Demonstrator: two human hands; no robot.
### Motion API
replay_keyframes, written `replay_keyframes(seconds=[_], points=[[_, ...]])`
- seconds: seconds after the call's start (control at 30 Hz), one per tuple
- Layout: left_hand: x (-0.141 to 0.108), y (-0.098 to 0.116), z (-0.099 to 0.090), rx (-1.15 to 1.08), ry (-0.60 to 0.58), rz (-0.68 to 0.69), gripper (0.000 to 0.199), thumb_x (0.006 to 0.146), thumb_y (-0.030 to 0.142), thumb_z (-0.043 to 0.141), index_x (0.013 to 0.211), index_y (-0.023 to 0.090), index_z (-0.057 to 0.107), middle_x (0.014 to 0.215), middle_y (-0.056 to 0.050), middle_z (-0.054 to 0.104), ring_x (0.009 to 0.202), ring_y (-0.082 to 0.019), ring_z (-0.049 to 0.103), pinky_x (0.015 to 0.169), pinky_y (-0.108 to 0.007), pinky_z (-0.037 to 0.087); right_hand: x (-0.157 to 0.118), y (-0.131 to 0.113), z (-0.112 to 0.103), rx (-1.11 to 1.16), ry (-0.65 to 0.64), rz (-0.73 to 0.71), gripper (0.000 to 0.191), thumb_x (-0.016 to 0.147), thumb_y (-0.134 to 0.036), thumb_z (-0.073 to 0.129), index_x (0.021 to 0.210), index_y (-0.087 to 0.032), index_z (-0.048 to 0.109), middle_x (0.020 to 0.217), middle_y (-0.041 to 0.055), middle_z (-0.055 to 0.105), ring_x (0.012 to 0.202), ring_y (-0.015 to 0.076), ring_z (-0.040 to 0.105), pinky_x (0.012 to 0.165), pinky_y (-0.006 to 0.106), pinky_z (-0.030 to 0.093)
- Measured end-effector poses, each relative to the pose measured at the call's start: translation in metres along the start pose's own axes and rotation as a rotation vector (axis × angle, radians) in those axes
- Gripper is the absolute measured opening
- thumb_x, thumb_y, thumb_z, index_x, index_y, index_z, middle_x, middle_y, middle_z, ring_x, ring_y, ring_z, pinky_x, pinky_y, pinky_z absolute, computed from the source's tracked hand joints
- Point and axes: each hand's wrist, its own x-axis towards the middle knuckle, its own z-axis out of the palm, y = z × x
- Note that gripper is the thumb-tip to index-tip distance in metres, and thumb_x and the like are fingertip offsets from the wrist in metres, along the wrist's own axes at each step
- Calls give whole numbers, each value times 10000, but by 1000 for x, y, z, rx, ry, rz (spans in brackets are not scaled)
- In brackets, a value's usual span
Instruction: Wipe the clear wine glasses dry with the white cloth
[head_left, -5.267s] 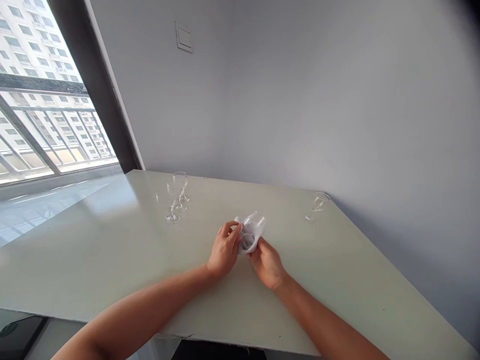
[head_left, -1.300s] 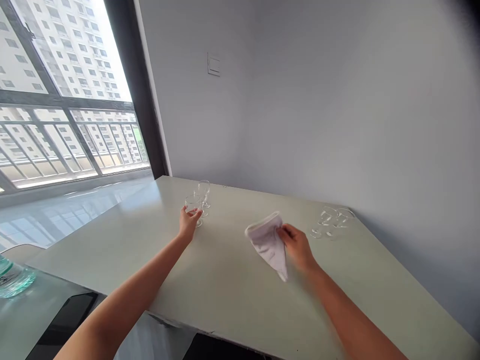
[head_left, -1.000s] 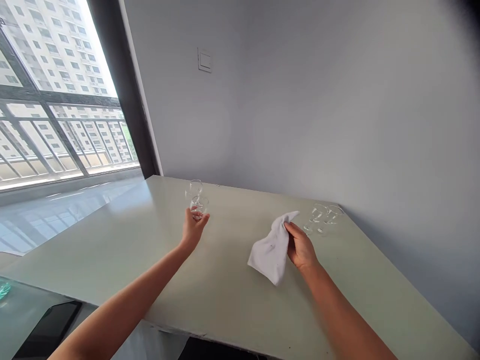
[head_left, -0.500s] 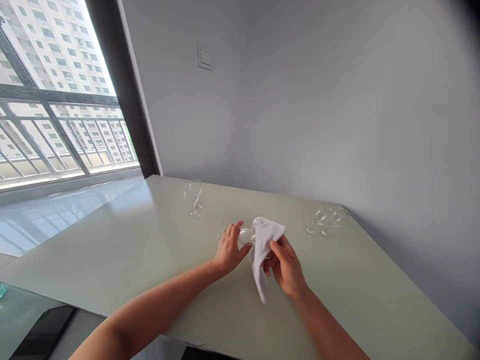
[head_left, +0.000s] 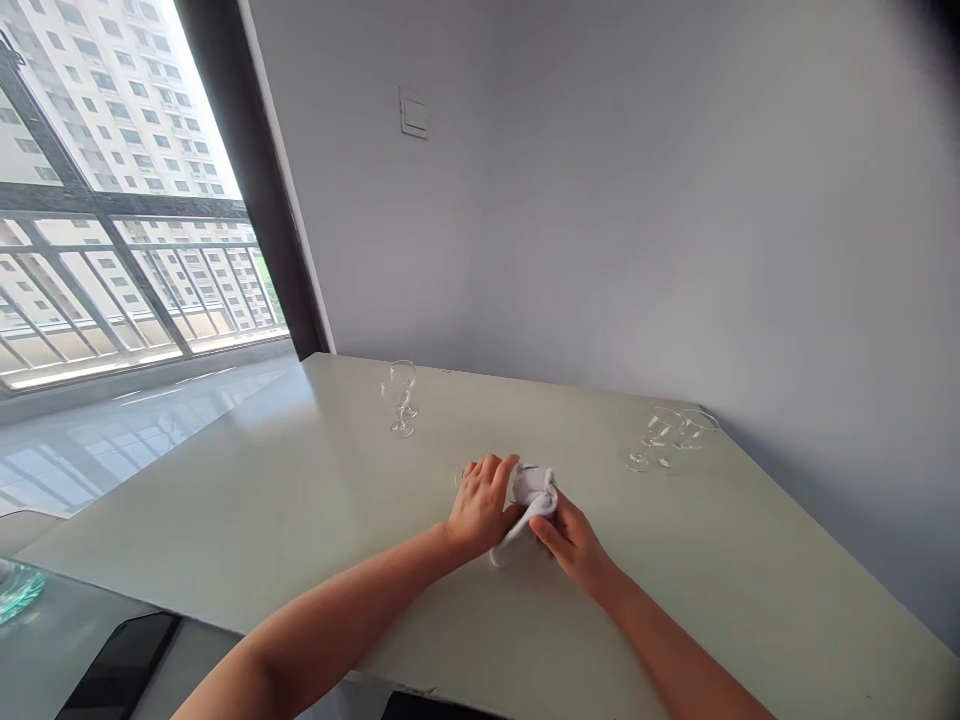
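Note:
My left hand (head_left: 482, 507) and my right hand (head_left: 574, 550) meet at the middle of the table, close around a white cloth (head_left: 534, 497). The left hand closes over a clear wine glass (head_left: 460, 479), which is mostly hidden; only a faint rim of its foot shows beyond my fingers. The right hand presses the bunched cloth against the glass. Further back, a clear stemmed glass (head_left: 399, 398) stands upright, and two more glasses (head_left: 671, 436) stand near the right end of the table.
The pale green tabletop (head_left: 697, 570) ends at the grey wall behind and has a long front edge. A large window (head_left: 127, 200) lies to the left. Below left is a lower glass table with a dark flat device (head_left: 124, 665) and a teal glass object (head_left: 15, 590).
My left hand has brought the glass from the back group to the table's middle. The cloth, earlier hanging from my right hand, is now bunched around the glass, with both hands together.

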Motion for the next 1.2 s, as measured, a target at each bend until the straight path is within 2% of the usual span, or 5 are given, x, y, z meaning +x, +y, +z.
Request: replay_keyframes(seconds=[0.4,0.77,0.97,1.1,1.2], points=[[2,-12,2,135,64,147,464,708,195,492,1161,156,397,935,-95,510,842,-217,489,737,-354,373,0,-27,2,563,-216,205,353,758,-270,548,1088,-159,487,881,82,621,764,202,621,559,296,497],[0,-23,4,263,110,313,412,816,152,390,1227,143,364,945,-100,548,827,-181,522,747,-339,404,7,-16,15,657,29,351,263,763,-359,589,950,-177,556,716,11,604,624,149,623,450,221,484],[4,-26,-8,335,203,388,273,833,115,398,1078,195,488,890,-41,618,1009,-183,515,999,-440,234,10,-7,2,676,122,366,230,735,-371,615,838,-168,583,640,-2,612,520,108,600,408,185,459],[6,-28,-12,266,40,379,168,854,279,431,935,188,546,677,-6,609,678,-122,569,927,-378,313,8,-9,-8,447,21,303,248,750,-397,574,804,-156,583,568,-12,585,441,126,584,436,237,465],[6,-29,-13,77,-115,220,278,784,454,504,849,193,572,634,5,599,605,-114,543,796,-321,379,5,-15,-13,217,-67,235,205,732,-350,589,785,-153,589,619,-16,585,454,139,597,499,264,470]])
